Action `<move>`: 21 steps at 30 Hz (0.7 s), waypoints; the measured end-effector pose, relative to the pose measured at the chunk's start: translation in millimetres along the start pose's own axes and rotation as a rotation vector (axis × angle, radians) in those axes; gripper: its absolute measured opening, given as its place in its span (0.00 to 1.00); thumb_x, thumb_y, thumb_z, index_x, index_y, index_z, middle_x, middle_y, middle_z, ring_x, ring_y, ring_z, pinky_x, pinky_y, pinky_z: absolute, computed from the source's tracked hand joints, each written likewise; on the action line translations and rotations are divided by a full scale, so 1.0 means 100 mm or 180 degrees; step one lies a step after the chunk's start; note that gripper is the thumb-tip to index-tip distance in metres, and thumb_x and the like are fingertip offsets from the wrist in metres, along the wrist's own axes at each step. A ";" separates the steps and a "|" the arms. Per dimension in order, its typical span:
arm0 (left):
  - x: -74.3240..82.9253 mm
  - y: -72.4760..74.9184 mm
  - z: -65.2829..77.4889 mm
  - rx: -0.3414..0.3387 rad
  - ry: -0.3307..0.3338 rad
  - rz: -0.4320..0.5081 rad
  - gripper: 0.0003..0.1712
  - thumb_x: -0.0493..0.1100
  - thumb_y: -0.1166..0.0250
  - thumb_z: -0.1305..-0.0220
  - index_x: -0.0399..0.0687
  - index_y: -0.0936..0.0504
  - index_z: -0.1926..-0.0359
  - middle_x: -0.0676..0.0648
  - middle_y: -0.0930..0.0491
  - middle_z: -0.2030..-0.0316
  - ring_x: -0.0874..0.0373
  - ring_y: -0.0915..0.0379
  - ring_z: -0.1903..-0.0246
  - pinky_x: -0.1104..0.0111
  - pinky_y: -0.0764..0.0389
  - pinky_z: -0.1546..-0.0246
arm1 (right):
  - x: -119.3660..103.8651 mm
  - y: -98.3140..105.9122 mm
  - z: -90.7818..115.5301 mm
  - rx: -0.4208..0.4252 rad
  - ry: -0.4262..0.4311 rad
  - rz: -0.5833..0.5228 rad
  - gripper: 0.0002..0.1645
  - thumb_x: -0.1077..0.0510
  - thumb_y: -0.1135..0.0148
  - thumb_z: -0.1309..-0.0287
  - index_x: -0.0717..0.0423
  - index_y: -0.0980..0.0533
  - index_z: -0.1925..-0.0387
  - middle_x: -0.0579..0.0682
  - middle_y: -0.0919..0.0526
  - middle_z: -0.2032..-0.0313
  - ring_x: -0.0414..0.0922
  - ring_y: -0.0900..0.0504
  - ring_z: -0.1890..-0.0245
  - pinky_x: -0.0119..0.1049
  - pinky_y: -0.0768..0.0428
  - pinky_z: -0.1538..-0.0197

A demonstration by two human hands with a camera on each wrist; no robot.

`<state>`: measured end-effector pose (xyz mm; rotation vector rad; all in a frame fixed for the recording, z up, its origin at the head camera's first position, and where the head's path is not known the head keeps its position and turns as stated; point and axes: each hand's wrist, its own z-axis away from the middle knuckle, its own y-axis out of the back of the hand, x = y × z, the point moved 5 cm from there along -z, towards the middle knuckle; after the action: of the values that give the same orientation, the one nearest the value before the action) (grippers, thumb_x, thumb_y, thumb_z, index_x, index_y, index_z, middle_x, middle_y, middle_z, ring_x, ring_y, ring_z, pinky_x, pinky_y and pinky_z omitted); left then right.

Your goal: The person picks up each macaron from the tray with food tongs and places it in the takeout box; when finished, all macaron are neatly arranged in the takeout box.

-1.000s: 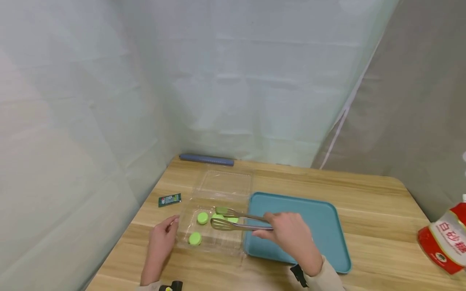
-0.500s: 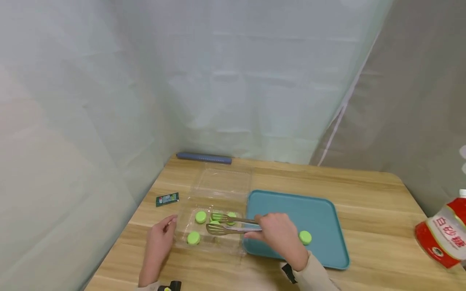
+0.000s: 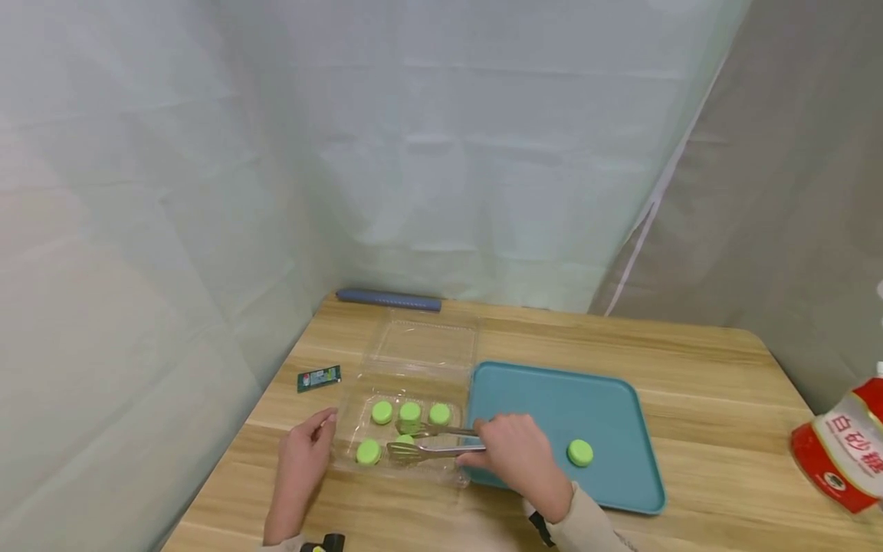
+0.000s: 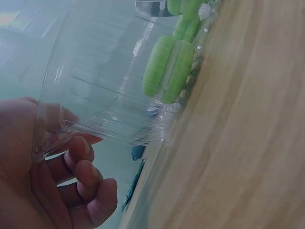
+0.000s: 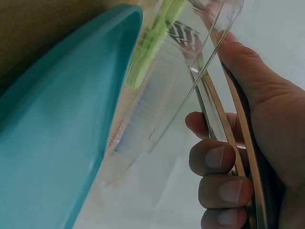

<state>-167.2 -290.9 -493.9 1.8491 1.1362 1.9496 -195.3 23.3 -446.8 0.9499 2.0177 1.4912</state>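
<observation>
A clear plastic clamshell box [image 3: 429, 469] lies with its lid folded back, holding several green macarons [image 3: 369, 452]. My left hand [image 3: 305, 452] pinches the box's left rim; in the left wrist view the thumb and forefinger meet at its corner. My right hand [image 3: 517, 464] grips metal tongs [image 3: 448, 449], whose slotted ends are inside the box at the front middle macaron [image 3: 405, 442]. Whether they squeeze it cannot be told. Right of the box is a blue tray [image 3: 538, 391] with one green macaron [image 3: 580, 452] on it.
A small dark green packet [image 3: 319, 379] lies left of the box. At the table's back edge is a long blue bar [image 3: 388, 300]. A red and white bag [image 3: 845, 445] stands at the far right. Pale curtains [image 3: 441, 153] enclose the table.
The tongs have moved toward the table's front, from the back macarons to the front middle one. My right hand has shifted left and nearer, uncovering the macaron on the tray. My left hand stays put.
</observation>
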 end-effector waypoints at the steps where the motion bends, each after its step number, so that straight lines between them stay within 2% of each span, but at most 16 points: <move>1: 0.00 0.00 0.00 -0.0007 0.0001 -0.0004 0.20 0.42 0.46 0.22 0.34 0.19 0.41 0.48 0.30 0.79 0.56 0.36 0.79 0.69 0.33 0.80 | 0.00 0.00 0.00 0.0000 -0.0002 -0.0009 0.33 0.26 0.30 0.54 0.42 0.36 0.86 0.38 0.49 0.89 0.34 0.53 0.87 0.29 0.56 0.83; 10: 0.01 0.00 0.01 -0.0061 0.0070 -0.0015 0.20 0.44 0.46 0.22 0.35 0.20 0.40 0.48 0.29 0.78 0.57 0.35 0.78 0.70 0.32 0.80 | -0.04 0.00 0.01 0.0039 -0.0088 -0.0049 0.33 0.26 0.29 0.56 0.43 0.33 0.85 0.39 0.45 0.89 0.34 0.47 0.89 0.29 0.49 0.86; 21: 0.02 0.01 0.01 -0.0112 0.0057 -0.0050 0.20 0.43 0.46 0.22 0.35 0.20 0.40 0.49 0.30 0.79 0.57 0.35 0.80 0.71 0.32 0.82 | -0.01 0.01 0.01 0.0015 -0.0112 -0.0159 0.33 0.25 0.29 0.57 0.42 0.34 0.84 0.38 0.45 0.90 0.33 0.48 0.89 0.29 0.54 0.85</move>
<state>-166.9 -290.0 -492.0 1.8030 1.1109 1.9686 -193.6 23.3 -446.4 0.9146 2.0062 1.4341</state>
